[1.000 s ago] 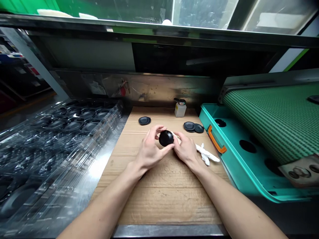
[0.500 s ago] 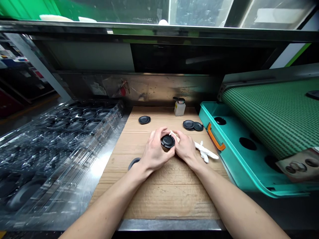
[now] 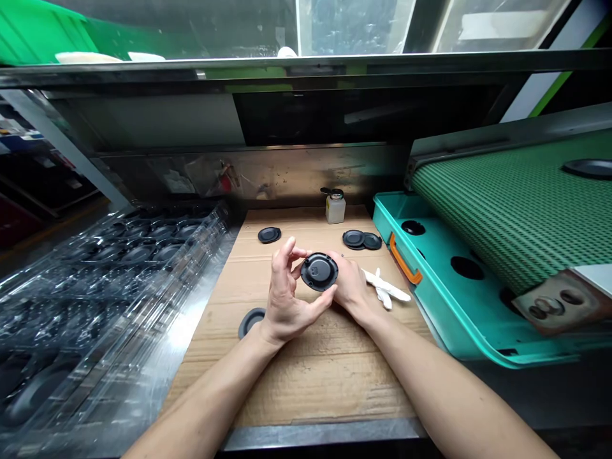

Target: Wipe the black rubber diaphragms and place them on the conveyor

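Observation:
A round black plastic disc (image 3: 319,271) with a raised rim and small tabs is tilted up toward me. My left hand (image 3: 289,296) grips it at the edge between thumb and fingers. Against the disc's right side is my right hand (image 3: 351,284), closed, its fingertips hidden behind the disc. What it holds, if anything, is out of sight. Just right of that hand lie crossed white strips (image 3: 386,290). A grey-black ring-like part (image 3: 250,322) rests by my left wrist, partly covered by it.
The cardboard sheet (image 3: 325,389) also bears a black disc (image 3: 269,235), two overlapping discs (image 3: 354,240) and a pump bottle (image 3: 335,207). Clear trays (image 3: 119,274) of black parts stand left. A teal bin (image 3: 449,325) with discs sits right, beneath a green conveyor belt (image 3: 516,191).
The disc has been raised and turned more face-on to me. My left fingers have opened out somewhat around it. A white bit seen by my right fingers is now hidden. The view has shifted slightly.

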The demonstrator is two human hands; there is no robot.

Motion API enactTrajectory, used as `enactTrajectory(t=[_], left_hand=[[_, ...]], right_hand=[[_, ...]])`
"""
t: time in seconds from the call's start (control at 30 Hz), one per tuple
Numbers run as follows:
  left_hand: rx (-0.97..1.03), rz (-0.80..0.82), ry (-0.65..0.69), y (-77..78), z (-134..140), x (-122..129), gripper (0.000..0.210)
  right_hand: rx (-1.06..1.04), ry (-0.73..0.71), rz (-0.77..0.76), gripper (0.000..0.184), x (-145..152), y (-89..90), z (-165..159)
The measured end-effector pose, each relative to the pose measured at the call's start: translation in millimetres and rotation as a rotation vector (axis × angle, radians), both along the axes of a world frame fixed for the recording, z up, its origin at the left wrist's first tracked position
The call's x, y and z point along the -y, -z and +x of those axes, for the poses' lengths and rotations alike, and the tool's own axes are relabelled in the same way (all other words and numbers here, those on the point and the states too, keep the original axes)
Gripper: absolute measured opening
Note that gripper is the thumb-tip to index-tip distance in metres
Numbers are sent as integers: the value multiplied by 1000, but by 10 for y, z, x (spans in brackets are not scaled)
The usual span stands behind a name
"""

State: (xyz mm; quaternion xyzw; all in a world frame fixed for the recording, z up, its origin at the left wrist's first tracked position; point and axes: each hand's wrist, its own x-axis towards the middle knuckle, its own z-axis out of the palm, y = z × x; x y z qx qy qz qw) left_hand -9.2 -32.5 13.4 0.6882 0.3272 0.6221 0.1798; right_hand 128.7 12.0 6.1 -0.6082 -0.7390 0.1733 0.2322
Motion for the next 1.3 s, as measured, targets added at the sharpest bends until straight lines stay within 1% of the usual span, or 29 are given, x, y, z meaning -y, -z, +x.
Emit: enactTrajectory(t=[0.2, 0.43, 0.93, 1.13, 1.3], left_hand=[[-28, -22, -29, 21, -11, -3, 97], [-55, -80, -69, 19, -25, -9, 94], [-90, -83, -88, 30, -51, -19, 89], [-86, -83, -75, 28, -56, -16, 88], [-107, -83, -91, 50, -46, -11, 88]], right_hand=[[33, 8, 21, 32, -10, 30, 3], [50, 22, 19, 34, 2, 22, -5], [6, 22, 42, 35, -6, 74, 1], [24, 21, 43, 34, 2, 57, -3], [37, 19, 30, 34, 11, 36, 1]])
